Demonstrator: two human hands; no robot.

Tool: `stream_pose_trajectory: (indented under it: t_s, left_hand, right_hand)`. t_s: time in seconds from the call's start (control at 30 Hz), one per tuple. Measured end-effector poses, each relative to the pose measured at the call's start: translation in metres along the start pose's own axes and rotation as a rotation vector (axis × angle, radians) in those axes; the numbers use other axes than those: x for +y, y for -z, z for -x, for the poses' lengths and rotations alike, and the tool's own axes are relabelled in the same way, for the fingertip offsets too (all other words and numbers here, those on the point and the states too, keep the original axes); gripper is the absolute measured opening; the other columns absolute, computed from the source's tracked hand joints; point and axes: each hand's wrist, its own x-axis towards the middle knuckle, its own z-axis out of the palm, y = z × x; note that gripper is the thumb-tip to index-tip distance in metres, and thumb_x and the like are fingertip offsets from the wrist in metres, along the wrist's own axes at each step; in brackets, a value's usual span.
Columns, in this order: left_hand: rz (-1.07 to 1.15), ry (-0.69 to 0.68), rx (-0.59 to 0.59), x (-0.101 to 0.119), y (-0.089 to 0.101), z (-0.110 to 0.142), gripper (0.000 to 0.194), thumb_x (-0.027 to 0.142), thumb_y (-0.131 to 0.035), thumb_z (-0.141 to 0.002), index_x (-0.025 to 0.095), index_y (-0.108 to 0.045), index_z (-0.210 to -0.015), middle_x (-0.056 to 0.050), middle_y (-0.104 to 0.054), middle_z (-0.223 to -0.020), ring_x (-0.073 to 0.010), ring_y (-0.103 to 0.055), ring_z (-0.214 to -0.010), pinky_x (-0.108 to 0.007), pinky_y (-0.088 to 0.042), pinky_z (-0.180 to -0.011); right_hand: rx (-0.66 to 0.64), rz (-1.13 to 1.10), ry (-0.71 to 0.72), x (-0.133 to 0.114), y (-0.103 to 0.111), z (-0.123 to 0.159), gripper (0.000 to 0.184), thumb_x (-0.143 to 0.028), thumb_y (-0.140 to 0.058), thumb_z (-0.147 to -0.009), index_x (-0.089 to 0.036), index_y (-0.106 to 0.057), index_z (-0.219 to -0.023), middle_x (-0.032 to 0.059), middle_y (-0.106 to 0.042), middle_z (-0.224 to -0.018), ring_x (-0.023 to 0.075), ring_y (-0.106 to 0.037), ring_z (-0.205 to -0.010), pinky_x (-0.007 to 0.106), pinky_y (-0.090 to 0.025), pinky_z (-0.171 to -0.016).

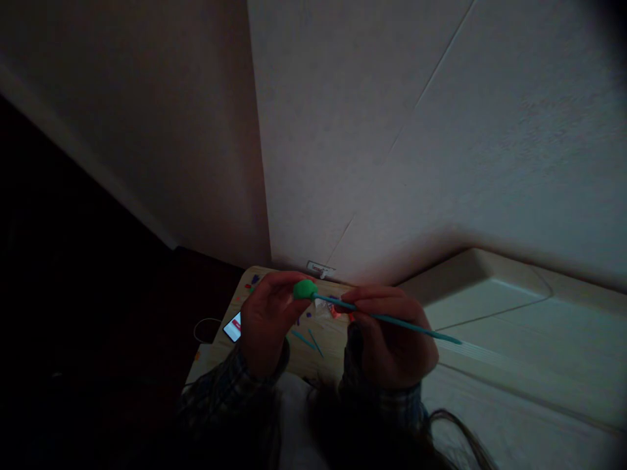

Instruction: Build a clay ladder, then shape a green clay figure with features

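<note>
Between the thumb and fingers of my left hand is a small bright green lump, which looks like modelling clay. My right hand pinches a thin blue-green stick, a modelling tool by its look. The stick's left end touches the right side of the green lump, and its tapered other end points out to the right past my right hand. Both hands are raised above a small wooden table. The room is dim, and the fine shape of the lump is hard to make out.
Two more thin blue sticks lie on the table. A lit phone rests at its left side, near a looped white cable. Small coloured bits and a packet lie farther back. A wall socket and white wall stand behind.
</note>
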Motion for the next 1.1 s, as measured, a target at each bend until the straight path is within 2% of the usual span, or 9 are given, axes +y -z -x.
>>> stream_pose_trajectory:
  t_s: [0.13, 0.37, 0.43, 0.63, 0.77, 0.9, 1.1]
  left_hand:
    - [-0.064, -0.064, 0.02, 0.0014, -0.0007, 0.0013, 0.019, 0.017, -0.077, -0.067, 0.021, -0.069, -0.083, 0.0, -0.069, -0.083, -0.0155, -0.065, -0.084, -0.025, -0.051, -0.079]
    - [-0.158, -0.214, -0.014, -0.0028, 0.0026, 0.0017, 0.018, 0.013, -0.073, -0.07, 0.019, -0.069, -0.087, 0.0, -0.068, -0.083, -0.0135, -0.065, -0.082, -0.022, -0.052, -0.077]
    - [-0.175, -0.23, -0.025, -0.0044, 0.0037, 0.0012, 0.02, 0.012, -0.072, -0.071, 0.02, -0.069, -0.089, 0.0, -0.069, -0.085, -0.0127, -0.065, -0.083, -0.021, -0.052, -0.077]
    - [-0.182, -0.227, 0.004, -0.0044, 0.0046, -0.0003, 0.02, 0.011, -0.072, -0.071, 0.021, -0.07, -0.089, 0.001, -0.07, -0.085, -0.0122, -0.065, -0.083, -0.02, -0.052, -0.078]
    - [-0.195, -0.231, -0.01, -0.0018, 0.003, 0.0006, 0.022, 0.009, -0.071, -0.071, 0.022, -0.07, -0.088, 0.003, -0.069, -0.085, -0.01, -0.065, -0.083, -0.016, -0.052, -0.077]
    - [-0.204, -0.229, -0.028, -0.0008, 0.0006, 0.0029, 0.023, 0.007, -0.07, -0.071, 0.022, -0.07, -0.089, 0.003, -0.07, -0.085, -0.009, -0.065, -0.082, -0.015, -0.051, -0.077]
    - [-0.183, -0.218, -0.012, -0.0025, 0.001, 0.0018, 0.019, 0.01, -0.072, -0.071, 0.02, -0.07, -0.087, 0.001, -0.069, -0.084, -0.011, -0.065, -0.081, -0.018, -0.053, -0.077]
  right_hand:
    - [-0.013, 0.01, 0.023, 0.0002, 0.0002, 0.0015, 0.017, -0.007, -0.064, -0.077, -0.019, -0.064, -0.089, 0.0023, -0.069, -0.084, 0.0138, -0.067, -0.075, 0.027, -0.056, -0.061]
    - [0.065, 0.028, 0.037, 0.0031, -0.0006, 0.0036, 0.013, -0.008, -0.07, -0.073, -0.018, -0.065, -0.079, -0.0021, -0.063, -0.071, 0.0093, -0.06, -0.059, 0.021, -0.047, -0.047]
    - [0.045, 0.03, 0.041, 0.0027, -0.0002, 0.0038, 0.014, -0.008, -0.069, -0.074, -0.018, -0.066, -0.082, -0.0017, -0.064, -0.071, 0.0094, -0.06, -0.059, 0.021, -0.047, -0.047]
    - [-0.063, 0.011, -0.021, -0.0018, 0.0015, 0.004, 0.013, -0.009, -0.062, -0.082, -0.019, -0.067, -0.087, -0.0002, -0.069, -0.073, 0.0104, -0.064, -0.065, 0.023, -0.051, -0.055]
    - [-0.003, 0.034, -0.005, -0.0005, 0.0005, 0.0051, 0.009, -0.014, -0.07, -0.076, -0.019, -0.064, -0.081, -0.001, -0.067, -0.07, 0.0108, -0.062, -0.058, 0.022, -0.049, -0.048]
    - [0.069, 0.071, -0.03, 0.0014, -0.0011, 0.005, 0.013, -0.019, -0.072, -0.074, -0.02, -0.059, -0.07, -0.0031, -0.062, -0.063, 0.0096, -0.057, -0.05, 0.022, -0.042, -0.04]
    - [-0.022, 0.028, -0.038, -0.0005, 0.0022, 0.0067, 0.009, -0.012, -0.067, -0.079, -0.02, -0.065, -0.083, -0.0017, -0.068, -0.071, 0.0105, -0.063, -0.061, 0.023, -0.049, -0.052]
